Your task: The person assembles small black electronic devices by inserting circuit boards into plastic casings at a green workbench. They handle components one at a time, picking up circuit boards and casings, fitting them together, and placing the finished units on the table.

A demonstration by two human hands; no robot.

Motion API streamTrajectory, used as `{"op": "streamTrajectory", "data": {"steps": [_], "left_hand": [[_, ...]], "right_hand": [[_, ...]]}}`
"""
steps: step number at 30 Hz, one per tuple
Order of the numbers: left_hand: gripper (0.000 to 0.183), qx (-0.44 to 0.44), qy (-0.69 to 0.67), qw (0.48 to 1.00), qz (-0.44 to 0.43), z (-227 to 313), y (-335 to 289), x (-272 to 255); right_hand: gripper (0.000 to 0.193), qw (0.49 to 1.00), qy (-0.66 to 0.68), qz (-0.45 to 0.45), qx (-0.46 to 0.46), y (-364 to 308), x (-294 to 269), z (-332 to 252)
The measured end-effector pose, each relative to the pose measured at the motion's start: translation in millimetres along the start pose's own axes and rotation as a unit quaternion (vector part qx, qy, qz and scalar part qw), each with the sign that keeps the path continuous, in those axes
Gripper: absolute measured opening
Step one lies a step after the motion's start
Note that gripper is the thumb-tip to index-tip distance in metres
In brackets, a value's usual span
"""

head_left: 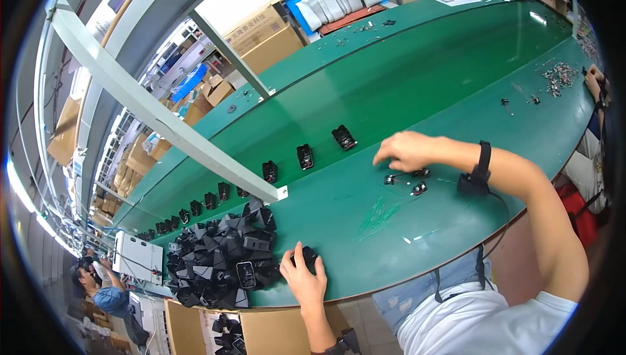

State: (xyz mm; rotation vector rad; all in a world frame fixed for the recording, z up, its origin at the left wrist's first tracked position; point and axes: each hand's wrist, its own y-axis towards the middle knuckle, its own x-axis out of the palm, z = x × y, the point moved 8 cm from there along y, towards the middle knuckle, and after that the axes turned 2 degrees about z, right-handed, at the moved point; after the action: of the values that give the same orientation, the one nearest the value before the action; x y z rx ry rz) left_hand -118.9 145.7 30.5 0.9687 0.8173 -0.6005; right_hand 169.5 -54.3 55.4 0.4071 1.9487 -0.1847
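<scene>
Has the left hand [306, 283] just right of a heap of black angular housings [222, 257], fingers curved around a black plastic casing [305, 257] lying on the green surface [339, 224]. Reaches well right of the heap with the right hand [409, 151], fingers bent inward and pointing back toward the heap; cannot tell whether pinching anything. Wears a black wrist strap [481, 171] with a cord on that arm. Shows, also well right of the heap, small black wired parts [418, 188] close by that hand. Lines up black casings [304, 156] along the green belt [404, 100] behind the heap. Includes an open cardboard box [274, 332] in front of the heap.
</scene>
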Motion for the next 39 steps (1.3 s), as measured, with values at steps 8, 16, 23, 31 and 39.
{"op": "streamTrajectory", "data": {"steps": [8,16,23,31,39], "left_hand": [[0.02,0.15,-0.15,0.975,-0.07,107.5,69.2,57.9],[0.075,0.16,-0.2,0.948,-0.187,149.2,51.0,79.2],[0.075,0.215,-0.158,0.944,-0.192,187.9,49.0,97.3],[0.061,-0.024,-0.682,0.677,-0.275,179.6,79.1,103.9],[0.06,-0.094,-0.789,0.51,-0.328,172.9,67.5,124.9]], "right_hand": [[0.023,0.993,-0.042,0.019,-0.106,-12.5,33.2,-11.7],[0.019,0.962,0.249,0.114,0.013,-34.8,3.9,-6.8],[0.011,0.794,0.582,0.174,0.031,-57.6,15.9,-2.1],[0.012,0.882,0.399,0.242,-0.061,-85.6,-30.4,-30.0],[0.01,0.898,0.245,0.339,-0.14,-100.1,-39.6,-59.3]]}}
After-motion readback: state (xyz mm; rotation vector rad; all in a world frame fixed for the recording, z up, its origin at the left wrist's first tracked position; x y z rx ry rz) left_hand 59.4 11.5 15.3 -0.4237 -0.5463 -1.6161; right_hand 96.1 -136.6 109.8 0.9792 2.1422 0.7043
